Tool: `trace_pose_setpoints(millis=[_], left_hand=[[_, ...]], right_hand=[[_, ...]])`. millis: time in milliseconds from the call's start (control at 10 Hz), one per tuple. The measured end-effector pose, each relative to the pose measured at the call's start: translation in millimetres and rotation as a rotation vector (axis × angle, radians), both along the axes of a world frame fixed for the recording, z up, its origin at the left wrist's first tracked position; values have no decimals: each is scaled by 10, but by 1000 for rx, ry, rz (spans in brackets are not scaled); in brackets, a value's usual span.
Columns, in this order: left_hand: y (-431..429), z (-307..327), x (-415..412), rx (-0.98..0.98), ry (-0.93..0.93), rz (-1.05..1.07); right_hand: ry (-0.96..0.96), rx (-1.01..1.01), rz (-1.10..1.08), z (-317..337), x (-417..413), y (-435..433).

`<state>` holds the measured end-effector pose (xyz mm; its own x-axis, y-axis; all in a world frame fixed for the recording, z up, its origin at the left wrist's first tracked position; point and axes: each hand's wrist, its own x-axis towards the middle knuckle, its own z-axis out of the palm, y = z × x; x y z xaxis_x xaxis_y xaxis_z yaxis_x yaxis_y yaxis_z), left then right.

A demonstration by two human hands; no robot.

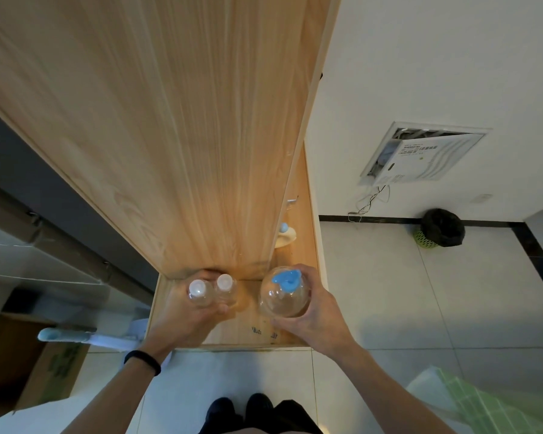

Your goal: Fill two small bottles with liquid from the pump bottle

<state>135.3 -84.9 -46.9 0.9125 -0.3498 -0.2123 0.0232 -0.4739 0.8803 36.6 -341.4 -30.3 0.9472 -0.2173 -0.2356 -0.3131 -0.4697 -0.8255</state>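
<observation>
Shoes (242,408), dark, 2 — at 6 o'clock on the tiled floor (389,292), toes toward the wooden shelf (242,335).

Left hand (182,321), 1, black wristband (142,362) on the wrist; fingers curled round both small bottles together. Left small bottle (198,292) and right small bottle (224,286): clear, white-capped, upright, touching side by side over the shelf's left half. Whether they rest on the board cannot be told.

Right hand (314,317), 1, wrapped round the pump bottle (282,300) — clear, round, 1, with a blue pump head (286,280). It sits near the shelf's right edge, with a strip of bare board between it and the small bottles.

Edges: both wrists cross the shelf's front edge. Tall wooden panel (170,120) rises at 12 o'clock behind the bottles. Open floor runs from 3 to 5 o'clock.

Waste bin (441,228), black-bagged, 1, at 3 o'clock against the wall. White dish (286,236), 1, farther along the shelf, at 12 o'clock of the pump bottle.
</observation>
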Motion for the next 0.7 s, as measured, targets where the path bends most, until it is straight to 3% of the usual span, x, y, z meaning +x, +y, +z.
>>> trace_pose_setpoints(millis=[500,600,700], left_hand=[[73,189,-50,-53,48,3],[287,231,-134,-138,105,49],[461,286,-412,-227,110,238]], right_hand=[[92,45,72,152,-27,-29],[114,23,83,300,-138,-137],[64,-16,-11,478,-313,-282]])
